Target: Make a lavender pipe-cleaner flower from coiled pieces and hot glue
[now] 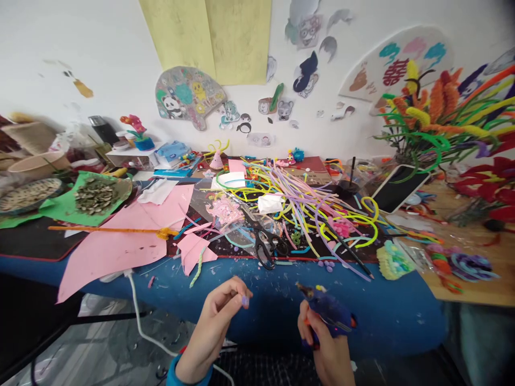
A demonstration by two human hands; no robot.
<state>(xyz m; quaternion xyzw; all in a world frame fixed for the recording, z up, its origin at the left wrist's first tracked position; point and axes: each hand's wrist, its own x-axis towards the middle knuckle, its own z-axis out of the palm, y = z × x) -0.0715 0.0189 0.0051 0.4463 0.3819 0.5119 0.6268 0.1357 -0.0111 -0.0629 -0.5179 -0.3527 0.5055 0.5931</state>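
Your left hand (219,311) pinches a small lilac bead (245,302) between thumb and fingertips, the grip closed down tight on it and held out in front of the blue tabletop (382,316) edge. Your right hand (322,343) is wrapped around a dark blue glue gun (328,311), fingers fully closed on the handle. The gun's long axis runs up and to the left, so its nozzle points toward the bead. The bead lies to the left of the nozzle, at about the same height, near but not touching, with open air between them. The right hand sits a little lower than the left. Behind both, on the tabletop, black scissors (265,241) lie among loose pipe cleaners (298,203) and pink paper (120,241).
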